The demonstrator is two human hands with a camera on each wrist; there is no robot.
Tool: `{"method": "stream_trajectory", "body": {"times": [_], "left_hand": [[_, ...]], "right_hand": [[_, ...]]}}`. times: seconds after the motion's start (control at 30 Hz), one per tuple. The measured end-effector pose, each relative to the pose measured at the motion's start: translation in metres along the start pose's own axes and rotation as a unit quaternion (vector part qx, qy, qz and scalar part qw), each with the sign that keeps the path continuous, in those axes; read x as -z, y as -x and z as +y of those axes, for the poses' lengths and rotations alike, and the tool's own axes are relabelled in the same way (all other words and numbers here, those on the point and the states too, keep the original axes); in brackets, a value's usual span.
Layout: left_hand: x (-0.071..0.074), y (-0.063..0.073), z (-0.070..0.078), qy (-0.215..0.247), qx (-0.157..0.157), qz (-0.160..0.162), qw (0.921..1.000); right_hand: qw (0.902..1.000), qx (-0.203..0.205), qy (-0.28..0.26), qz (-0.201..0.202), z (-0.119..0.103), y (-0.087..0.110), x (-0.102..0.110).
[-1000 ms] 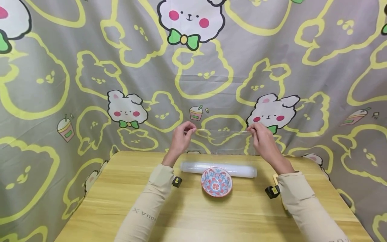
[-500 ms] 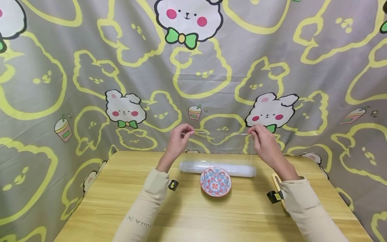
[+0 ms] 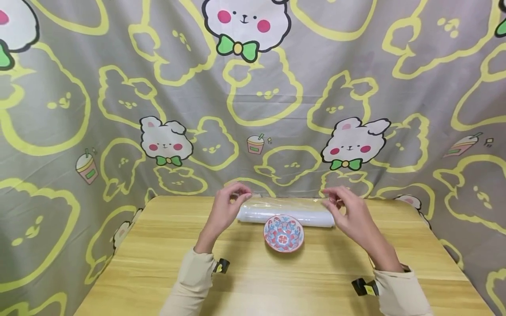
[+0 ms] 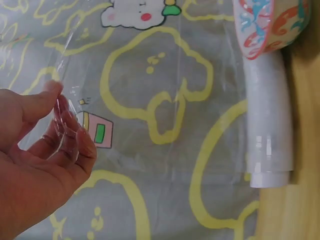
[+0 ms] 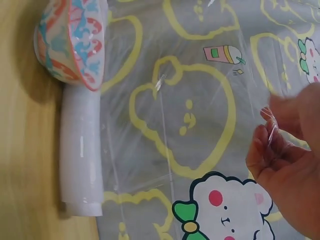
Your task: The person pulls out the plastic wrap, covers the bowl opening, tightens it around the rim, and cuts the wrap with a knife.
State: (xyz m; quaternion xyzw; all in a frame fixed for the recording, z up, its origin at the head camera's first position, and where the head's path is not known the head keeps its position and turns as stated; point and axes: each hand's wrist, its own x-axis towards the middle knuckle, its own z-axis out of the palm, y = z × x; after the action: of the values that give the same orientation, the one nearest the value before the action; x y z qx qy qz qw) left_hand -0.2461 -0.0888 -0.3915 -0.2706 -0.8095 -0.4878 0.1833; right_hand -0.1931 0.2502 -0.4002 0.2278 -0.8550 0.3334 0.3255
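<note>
A sheet of clear plastic wrap (image 3: pixel 286 204) stretches between my two hands, drawn off a roll of plastic wrap (image 3: pixel 318 219) that lies across the back of the table. My left hand (image 3: pixel 226 210) pinches one corner of the film between thumb and fingers. At the other corner, my right hand (image 3: pixel 353 216) does the same, and the film creases around its fingertips (image 5: pixel 265 112). Directly in front of the roll sits a small bowl (image 3: pixel 283 235) with a red and blue pattern, overlapping the roll in the head view. Both hands are raised beyond the bowl, one to either side.
The wooden table (image 3: pixel 276 285) ends at a grey curtain (image 3: pixel 269 109) with yellow outlines and white cartoon animals, close behind the roll. A black wrist mount (image 3: pixel 222 266) sits by the left cuff, and another mount (image 3: pixel 365 287) by the right cuff.
Both hands have come down and nearer with the film edge, from against the curtain to roughly the roll's height in view. The right forearm now mostly covers a yellow item on the table.
</note>
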Motion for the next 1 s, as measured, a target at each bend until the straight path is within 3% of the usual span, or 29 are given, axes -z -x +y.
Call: {"method": "stream_trajectory", "body": {"times": [0.1,0.3,0.47,0.67,1.0], "left_hand": [[-0.001,0.014,-0.003,0.011,-0.005,-0.003,0.9999],[-0.006,0.035,-0.01,0.023,-0.011,-0.011,0.9996],[-0.006,0.046,-0.012,0.034,-0.013,-0.025,0.999],[-0.003,0.05,-0.012,0.048,-0.03,-0.078,0.9953],[0.013,0.056,-0.002,0.034,0.003,-0.185,0.9821]], "right_hand": [[0.9999,0.011,-0.006,0.004,-0.004,0.012,0.001],[0.9997,-0.007,-0.019,0.01,-0.007,0.029,0.009],[0.9986,-0.004,-0.048,-0.02,-0.004,0.036,0.012],[0.9947,-0.016,-0.08,-0.062,-0.002,0.047,0.021],[0.9787,-0.036,-0.121,-0.162,-0.005,0.05,0.033]]}}
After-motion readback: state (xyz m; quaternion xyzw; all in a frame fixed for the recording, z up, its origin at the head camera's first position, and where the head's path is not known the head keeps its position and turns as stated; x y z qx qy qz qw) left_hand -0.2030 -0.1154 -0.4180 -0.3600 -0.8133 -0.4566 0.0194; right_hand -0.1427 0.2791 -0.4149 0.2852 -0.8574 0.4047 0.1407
